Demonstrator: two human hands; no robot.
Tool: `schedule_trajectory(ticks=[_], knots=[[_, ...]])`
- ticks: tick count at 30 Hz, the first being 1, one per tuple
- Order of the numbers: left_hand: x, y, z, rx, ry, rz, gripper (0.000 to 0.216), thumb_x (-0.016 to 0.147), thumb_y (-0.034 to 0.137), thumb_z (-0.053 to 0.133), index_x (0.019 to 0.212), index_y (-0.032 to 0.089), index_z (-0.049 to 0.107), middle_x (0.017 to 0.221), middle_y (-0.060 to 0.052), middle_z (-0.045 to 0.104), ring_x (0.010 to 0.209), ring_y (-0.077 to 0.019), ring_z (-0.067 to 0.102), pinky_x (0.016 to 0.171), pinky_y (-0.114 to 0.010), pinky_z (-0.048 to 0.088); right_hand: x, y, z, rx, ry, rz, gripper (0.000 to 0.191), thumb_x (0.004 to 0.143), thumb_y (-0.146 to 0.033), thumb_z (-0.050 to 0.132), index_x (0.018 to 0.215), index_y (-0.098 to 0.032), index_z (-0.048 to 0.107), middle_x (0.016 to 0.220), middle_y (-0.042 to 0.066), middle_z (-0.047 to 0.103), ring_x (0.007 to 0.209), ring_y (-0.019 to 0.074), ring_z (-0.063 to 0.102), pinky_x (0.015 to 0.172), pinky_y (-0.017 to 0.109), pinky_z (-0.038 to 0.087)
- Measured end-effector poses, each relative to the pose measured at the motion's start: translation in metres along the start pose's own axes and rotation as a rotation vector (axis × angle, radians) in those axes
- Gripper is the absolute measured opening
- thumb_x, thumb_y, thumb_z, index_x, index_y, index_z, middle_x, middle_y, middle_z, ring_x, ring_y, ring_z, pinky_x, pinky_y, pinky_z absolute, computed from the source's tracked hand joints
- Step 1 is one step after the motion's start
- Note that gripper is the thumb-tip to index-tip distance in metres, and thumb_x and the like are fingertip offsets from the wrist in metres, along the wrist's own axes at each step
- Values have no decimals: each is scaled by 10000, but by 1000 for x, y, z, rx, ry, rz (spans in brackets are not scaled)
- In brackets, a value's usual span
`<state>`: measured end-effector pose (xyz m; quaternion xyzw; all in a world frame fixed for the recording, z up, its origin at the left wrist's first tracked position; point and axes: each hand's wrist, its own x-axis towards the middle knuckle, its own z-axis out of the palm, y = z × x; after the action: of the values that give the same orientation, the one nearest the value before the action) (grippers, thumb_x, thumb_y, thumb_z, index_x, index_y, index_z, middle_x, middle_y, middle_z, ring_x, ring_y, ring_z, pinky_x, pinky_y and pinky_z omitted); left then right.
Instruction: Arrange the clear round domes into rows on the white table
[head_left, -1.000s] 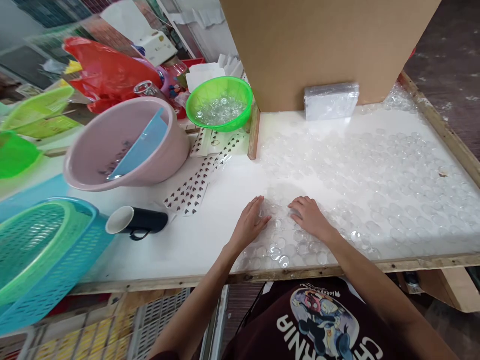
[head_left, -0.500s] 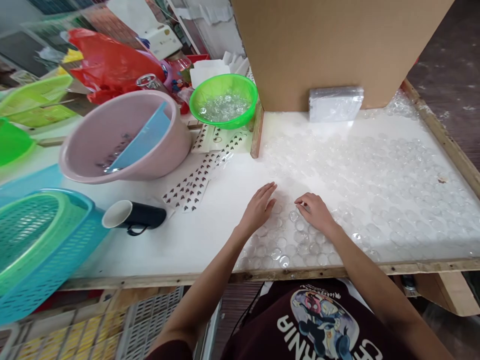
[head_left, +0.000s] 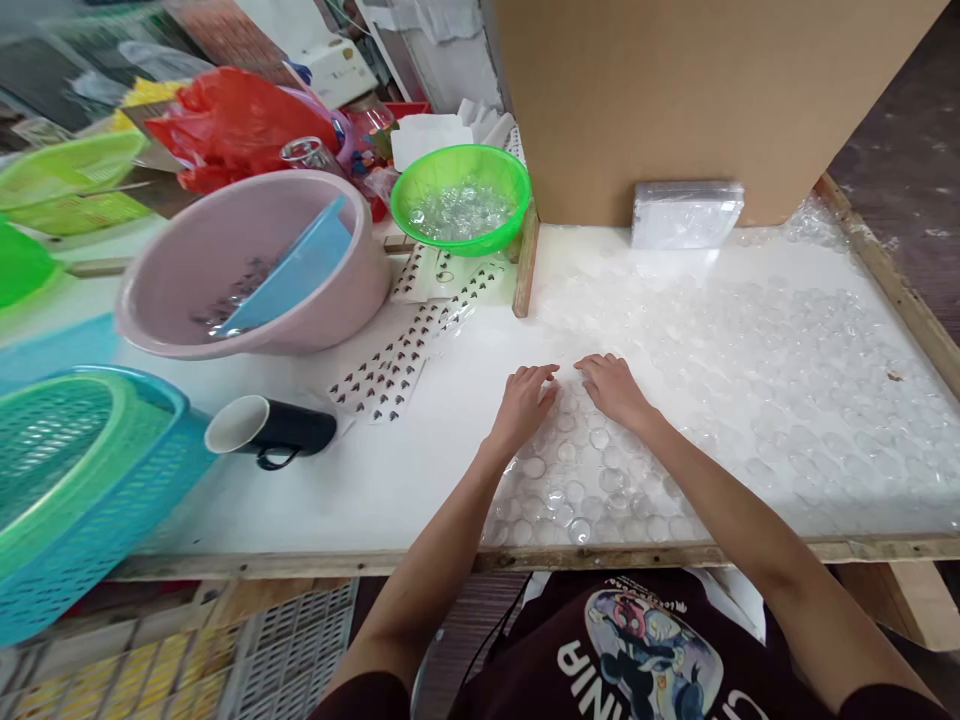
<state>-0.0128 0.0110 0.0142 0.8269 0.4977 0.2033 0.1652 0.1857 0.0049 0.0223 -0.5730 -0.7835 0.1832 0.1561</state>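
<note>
Many small clear, round discs [head_left: 613,480] lie flat in a layer on the white tabletop. My left hand [head_left: 525,400] is at the layer's left edge, palm down. Its fingers are loosely bent and its thumb stands apart, with nothing visible in it. A short way to the right, my right hand [head_left: 611,385] reaches over the discs with fingers stretched toward the left hand. I see nothing held in it. The fingertips of the two hands are close but apart. Whether they touch single discs is too small to tell.
A dark mug [head_left: 292,428] lies on its side at left, near a sheet of small dark stickers [head_left: 386,375]. Behind stand a pink basin [head_left: 360,290] and a green bowl [head_left: 480,243] of clear pieces. A cardboard panel [head_left: 690,100] and a clear-wrapped pack [head_left: 686,215] are at the back.
Both hands have moved a little farther from the table's front edge. My right hand's fingers now look more stretched out. The view has shifted slightly.
</note>
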Motion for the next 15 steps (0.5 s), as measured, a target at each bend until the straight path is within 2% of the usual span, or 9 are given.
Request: schedule_trajectory(ticks=[4,8,15], knots=[[-1,-5,-5,-39,-22,18,372,898,232,617,1266,224,567,1145,-62,670,1079,-266,565,950,-428,427,-5,-5,2,9,-14,-6,280,970,-165,493,1202,-172,650,1219,92,660,1089,254,536,946,396,379],[-1,-8,-6,-91,-43,52,360,872,208,643,1227,228,585,1072,-44,684,1034,-251,577,923,-404,443,-13,-11,2,5,-50,-53,263,946,-214,564,1191,-180,654,1209,85,660,1103,263,533,955,400,358],[-1,-16,-8,-181,117,-36,370,884,203,619,1248,219,549,1084,-45,666,878,-198,563,808,-336,485,-14,-18,1,-4,-92,-46,196,925,-221,590,1092,-185,685,1122,84,674,1068,255,551,954,401,345]])
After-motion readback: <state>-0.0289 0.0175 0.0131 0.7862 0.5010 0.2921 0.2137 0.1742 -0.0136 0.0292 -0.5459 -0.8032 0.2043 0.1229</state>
